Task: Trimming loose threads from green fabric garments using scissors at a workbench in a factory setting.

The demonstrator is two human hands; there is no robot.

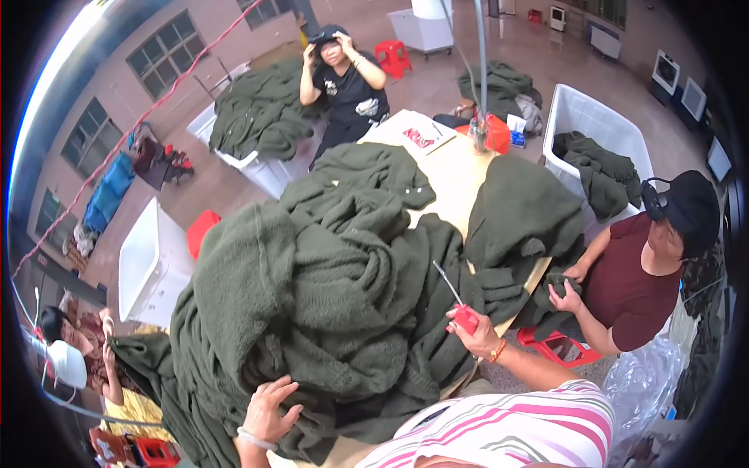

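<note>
My right hand (477, 335) is closed round the handle of a red-handled tool (466, 318) with a thin straight metal shaft. The shaft points up and away over dark green fleece garments; its exact kind is unclear. My left hand (269, 409) is open, fingers apart, at the near edge of a large heap of these garments (312, 296). Nothing shows in it. The heap covers much of the pale table (460, 187) in front of me. Another dark green piece (523, 210) lies at the table's right side.
At right, a person in maroon (647, 273) handles green fabric. Another person (347, 82) sits beyond the table, hands at a cap; a third person (78, 335) at left touches green cloth. White bins (156, 261) and red stools (392, 58) stand around.
</note>
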